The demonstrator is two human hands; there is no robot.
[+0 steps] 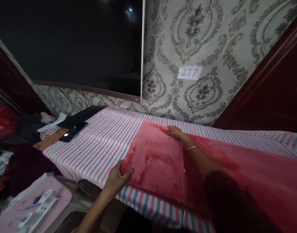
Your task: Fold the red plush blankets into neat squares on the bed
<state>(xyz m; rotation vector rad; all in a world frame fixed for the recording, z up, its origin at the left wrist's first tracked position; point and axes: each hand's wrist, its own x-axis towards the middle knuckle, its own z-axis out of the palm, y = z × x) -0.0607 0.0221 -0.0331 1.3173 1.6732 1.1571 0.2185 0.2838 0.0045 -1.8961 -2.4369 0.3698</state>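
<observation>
Fabric [160, 168] on striped sheet [90, 152]: lay pink-red, plush-looking, apparently doubled over at left end, with longer stretch off to right. Judged mid-fold or mid-smoothing. Gripped near left corner with left hand [114, 180], thumb on top, fingers hidden beneath; pinched far edge, slightly bunched, with nearly closed right hand [176, 132]. Probably needed both edges squared next, wrinkles flattened before letting go.

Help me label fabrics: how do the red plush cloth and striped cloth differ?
The red plush cloth has no stripes; the striped cloth has pink, grey and white ones. The red plush cloth is partly folded over; the striped cloth lies spread beneath it. Both show pinkish tones.
</observation>
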